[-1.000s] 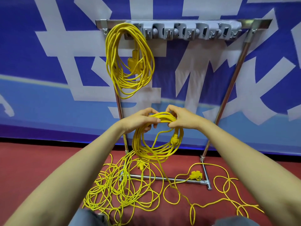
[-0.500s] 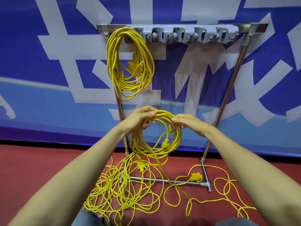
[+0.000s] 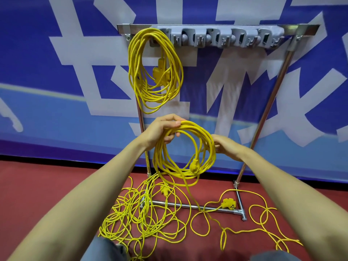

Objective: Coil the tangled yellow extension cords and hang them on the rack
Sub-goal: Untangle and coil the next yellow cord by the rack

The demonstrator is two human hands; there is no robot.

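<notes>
The left hand [image 3: 162, 129] is clamped round the top of a half-wound coil [image 3: 178, 174], held in front of the rack [image 3: 301, 28] below its hooks [image 3: 218, 37]; the right hand [image 3: 226, 146] grips the coil's right side, fingers curled round the strands. Its loose end trails down to the floor, beside the tangle [image 3: 135, 215]. Another coil [image 3: 132, 68] hangs on the leftmost hook

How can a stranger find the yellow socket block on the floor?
Find the metal rack against the blue banner and follow its right leg down to the floor. Just left of that foot lies the yellow socket block, alone, clear of the tangled pile.
</notes>
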